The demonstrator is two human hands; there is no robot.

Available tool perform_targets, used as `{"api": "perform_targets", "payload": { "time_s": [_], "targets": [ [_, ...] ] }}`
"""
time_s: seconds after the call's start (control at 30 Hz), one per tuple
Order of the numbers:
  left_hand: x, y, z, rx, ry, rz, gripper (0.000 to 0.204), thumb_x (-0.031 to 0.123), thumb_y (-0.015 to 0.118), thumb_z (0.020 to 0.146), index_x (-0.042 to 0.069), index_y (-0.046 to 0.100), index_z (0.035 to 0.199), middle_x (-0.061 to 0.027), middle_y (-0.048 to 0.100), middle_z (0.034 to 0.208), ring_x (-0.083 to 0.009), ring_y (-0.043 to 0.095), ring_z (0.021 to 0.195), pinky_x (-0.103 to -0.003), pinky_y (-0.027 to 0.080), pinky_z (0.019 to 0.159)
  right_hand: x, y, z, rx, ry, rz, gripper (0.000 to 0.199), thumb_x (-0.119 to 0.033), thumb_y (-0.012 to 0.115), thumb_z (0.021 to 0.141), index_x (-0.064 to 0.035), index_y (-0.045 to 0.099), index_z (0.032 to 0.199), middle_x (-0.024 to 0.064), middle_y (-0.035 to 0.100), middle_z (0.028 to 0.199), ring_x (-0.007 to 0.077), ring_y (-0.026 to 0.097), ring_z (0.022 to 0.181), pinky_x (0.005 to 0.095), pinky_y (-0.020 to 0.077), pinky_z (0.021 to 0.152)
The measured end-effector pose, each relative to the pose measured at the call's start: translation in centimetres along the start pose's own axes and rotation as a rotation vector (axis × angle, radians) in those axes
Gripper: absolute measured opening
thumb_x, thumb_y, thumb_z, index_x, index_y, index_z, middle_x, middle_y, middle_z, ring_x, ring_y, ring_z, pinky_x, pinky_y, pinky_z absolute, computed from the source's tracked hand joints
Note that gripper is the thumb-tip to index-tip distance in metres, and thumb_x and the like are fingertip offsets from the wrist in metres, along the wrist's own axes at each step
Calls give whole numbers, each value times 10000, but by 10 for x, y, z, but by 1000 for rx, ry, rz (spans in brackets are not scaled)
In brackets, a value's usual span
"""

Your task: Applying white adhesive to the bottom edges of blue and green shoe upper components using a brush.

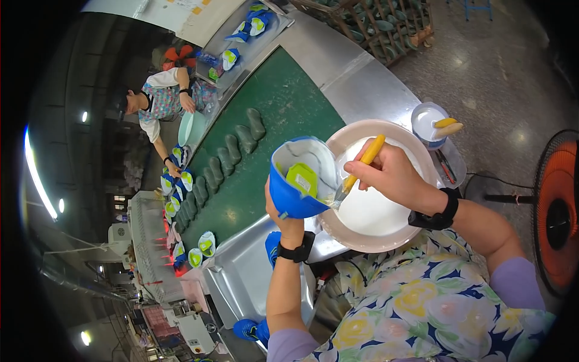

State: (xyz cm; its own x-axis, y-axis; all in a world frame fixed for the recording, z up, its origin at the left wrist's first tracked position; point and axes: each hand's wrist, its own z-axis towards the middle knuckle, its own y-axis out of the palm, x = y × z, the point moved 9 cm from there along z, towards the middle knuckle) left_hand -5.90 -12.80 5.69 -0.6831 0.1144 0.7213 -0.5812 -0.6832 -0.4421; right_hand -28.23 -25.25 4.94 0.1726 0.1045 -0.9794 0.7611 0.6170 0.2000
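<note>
My left hand [288, 222] holds up a blue shoe upper [295, 181] with a white lining and a green insole, its opening turned toward me. My right hand [389, 175] grips a yellow-handled brush [360, 166], and the bristle end touches the shoe's lower edge. Both hover over a wide beige bowl [416, 151] filled with white glue. Black bands sit on both wrists.
A green conveyor belt [283, 102] carries a row of dark shoe lasts [223, 160]. Another person [160, 102] stands across it beside blue-and-green shoes. A small white tub [429, 120] with brushes stands right of the bowl. A red fan [558, 211] is at the right.
</note>
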Motion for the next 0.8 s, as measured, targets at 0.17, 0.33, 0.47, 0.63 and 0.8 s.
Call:
{"api": "perform_targets", "payload": {
  "time_s": [0.17, 0.33, 0.47, 0.63, 0.8],
  "targets": [
    [-43, 57, -54, -455, -1149, -948, 384, 258, 523, 998, 56, 532, 1325, -115, 628, 1236, -227, 636, 1086, -393, 520, 959, -51, -10, 3, -55, -432, -277, 184, -151, 731, 853, -31, 628, 946, 81, 667, 864, 195, 671, 764, 276, 503, 663],
    [1, 86, -84, -587, -1236, -1144, 473, 380, 500, 994, 97, 488, 1373, -120, 594, 1302, -233, 618, 1135, -413, 519, 984, -74, 36, -11, -351, -786, -307, 208, -203, 689, 892, -51, 603, 1006, 99, 643, 953, 257, 659, 858, 332, 522, 750],
    [10, 86, -79, -572, -1144, -1151, 502, 413, 458, 1007, 95, 455, 1395, -127, 571, 1331, -247, 608, 1155, -440, 516, 987, -65, 45, 7, -366, -764, -406, 201, -219, 667, 901, -51, 562, 937, 122, 630, 907, 316, 643, 797, 379, 520, 710],
    [7, 63, -52, -497, -995, -1210, 464, 359, 407, 1027, 73, 456, 1390, -140, 566, 1330, -274, 586, 1187, -462, 495, 1014, -46, 20, 35, -290, -438, -521, 231, -209, 667, 884, -20, 533, 879, 166, 625, 746, 340, 634, 705, 396, 490, 641],
    [0, 43, -44, -358, -866, -980, 475, 369, 440, 1014, 63, 468, 1376, -136, 579, 1309, -267, 596, 1171, -447, 516, 980, -41, 12, 25, -321, -346, -542, 240, -214, 657, 883, -4, 543, 873, 171, 626, 710, 329, 628, 649, 392, 481, 616]
  ]
}}
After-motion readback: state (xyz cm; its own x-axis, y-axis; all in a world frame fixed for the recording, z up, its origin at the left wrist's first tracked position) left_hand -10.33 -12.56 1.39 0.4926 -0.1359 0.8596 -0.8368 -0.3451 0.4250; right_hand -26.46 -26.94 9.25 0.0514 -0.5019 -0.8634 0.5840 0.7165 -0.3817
